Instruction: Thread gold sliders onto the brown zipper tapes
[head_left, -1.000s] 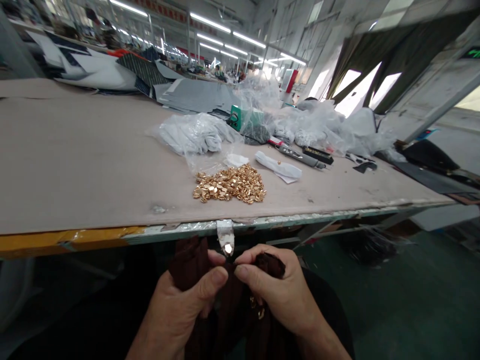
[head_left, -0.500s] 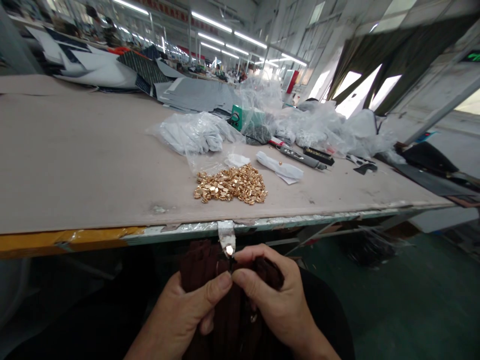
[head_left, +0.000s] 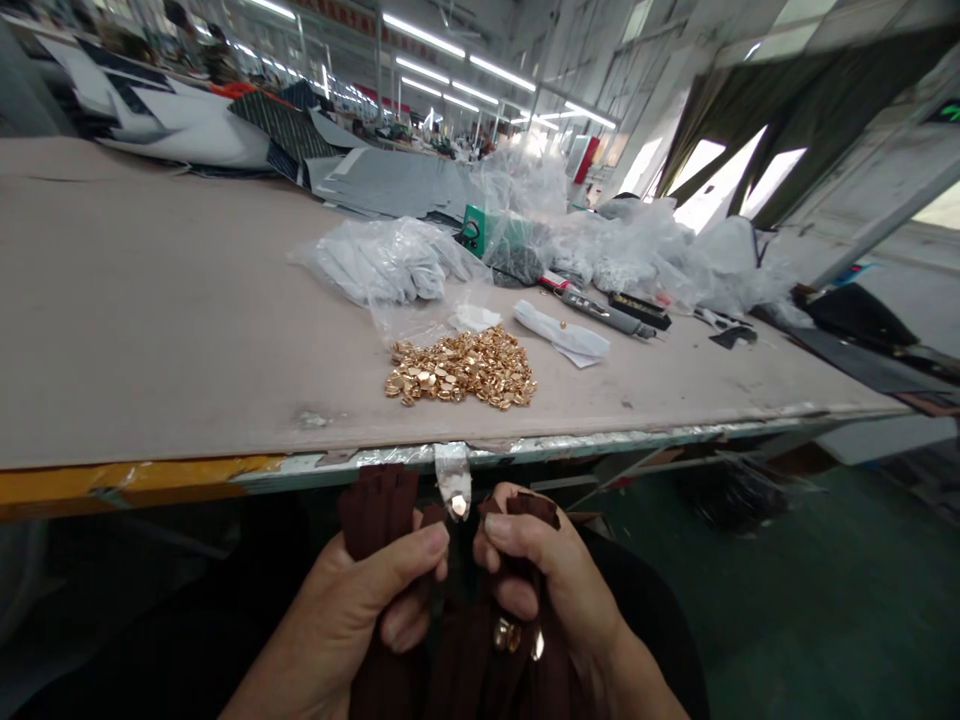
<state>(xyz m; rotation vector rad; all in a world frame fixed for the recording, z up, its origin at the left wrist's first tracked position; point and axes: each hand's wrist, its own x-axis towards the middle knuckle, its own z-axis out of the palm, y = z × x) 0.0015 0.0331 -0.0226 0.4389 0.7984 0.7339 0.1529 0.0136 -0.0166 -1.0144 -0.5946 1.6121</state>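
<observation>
My left hand [head_left: 360,610] and my right hand [head_left: 551,590] sit below the table's front edge, both closed on a bundle of dark brown zipper tapes [head_left: 379,505]. The two tape ends rise on either side of a small metal hook [head_left: 457,503] taped to the table edge. Gold sliders [head_left: 508,634] show on the tapes between my hands. A heap of loose gold zipper sliders [head_left: 461,368] lies on the table just beyond the edge.
The long table [head_left: 150,330] has a yellow-taped front edge [head_left: 127,480]. Behind the heap lie clear plastic bags [head_left: 390,262], a white folded strip [head_left: 562,335], a green box [head_left: 487,232] and dark tools [head_left: 611,315]. Grey sheets are stacked further back. Green floor lies to the right.
My hands have drawn slightly apart and up, splitting the tape ends either side of the hook. The gold sliders on the tapes now show more clearly.
</observation>
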